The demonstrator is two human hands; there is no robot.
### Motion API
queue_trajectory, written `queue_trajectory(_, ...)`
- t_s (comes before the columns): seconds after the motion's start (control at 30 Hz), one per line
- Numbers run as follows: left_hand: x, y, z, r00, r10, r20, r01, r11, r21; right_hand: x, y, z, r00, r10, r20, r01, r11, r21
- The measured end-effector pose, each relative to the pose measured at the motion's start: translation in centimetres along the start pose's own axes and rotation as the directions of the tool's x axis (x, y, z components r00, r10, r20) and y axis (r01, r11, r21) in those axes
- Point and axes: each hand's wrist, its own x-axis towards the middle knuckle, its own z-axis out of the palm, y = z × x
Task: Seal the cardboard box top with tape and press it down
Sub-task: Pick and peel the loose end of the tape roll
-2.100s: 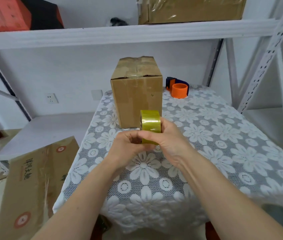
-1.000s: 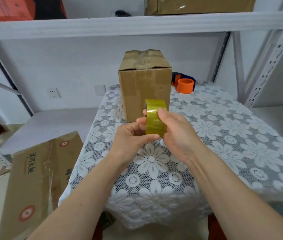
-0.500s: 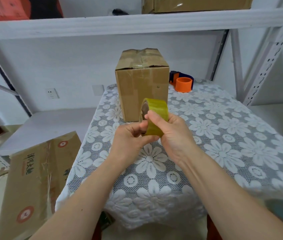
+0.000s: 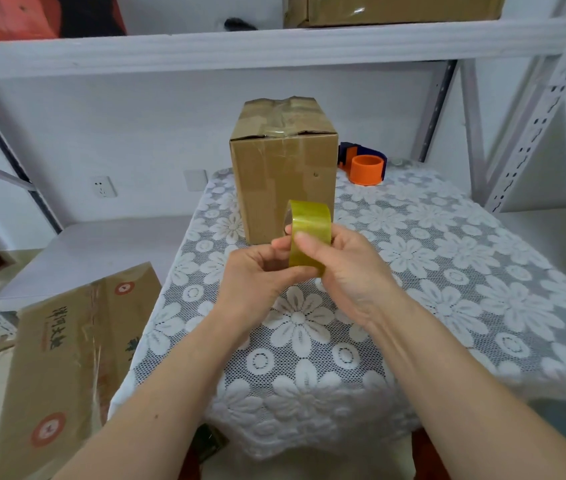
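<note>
A tall brown cardboard box (image 4: 283,174) stands upright at the far side of the table (image 4: 447,271), its top flaps folded shut with old clear tape across them. In front of it, above the tablecloth, both hands hold a roll of yellowish clear tape (image 4: 309,223) on edge. My left hand (image 4: 257,275) grips the roll's left side and underside. My right hand (image 4: 350,268) wraps the right side, thumb pressed on the outer tape surface. No tape strip is pulled free that I can see.
An orange and dark blue tape dispenser (image 4: 364,166) sits behind the box on the right. A large printed carton (image 4: 67,358) leans on the floor at the left. White metal shelving (image 4: 274,43) surrounds the table, with boxes on the upper shelf.
The roll stays in both hands in front of the box. My right thumb has shifted over the roll's outer surface, and the roll has turned slightly. The view has shifted a little.
</note>
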Motion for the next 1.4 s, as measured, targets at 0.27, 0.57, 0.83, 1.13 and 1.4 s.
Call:
queue_trajectory(0.27, -0.2, 0.1, 0.4, 0.998, 0.008, -0.060, -0.007, 1.000, 0.023, 0.5, 0.1, -0.1, 1.000, 0.001, -0.020, -0.001, 0.999, 0.036)
queue_trajectory(0.57, 0.2, 0.4, 0.2, 0.994, -0.039, -0.103, 0.030, 0.996, -0.085, 0.3, 0.6, 0.1, 0.996, -0.023, -0.082, 0.015, 0.995, -0.099)
queue_trajectory(0.83, 0.1, 0.4, 0.0, 0.995, -0.100, -0.018, 0.096, 0.985, -0.141, 0.4, 0.2, -0.1, 0.999, 0.030, -0.014, -0.029, 1.000, 0.007)
queue_trajectory(1.13, 0.5, 0.6, -0.1, 0.974, -0.222, -0.053, 0.205, 0.951, -0.230, -0.1, 0.2, -0.7, 0.989, 0.005, 0.148, 0.017, 0.989, -0.144)
queue_trajectory(1.4, 0.6, 0.4, -0.2, 0.987, -0.161, -0.002, 0.155, 0.952, -0.264, 0.1, 0.1, -0.3, 0.998, -0.050, -0.032, 0.042, 0.977, -0.208)
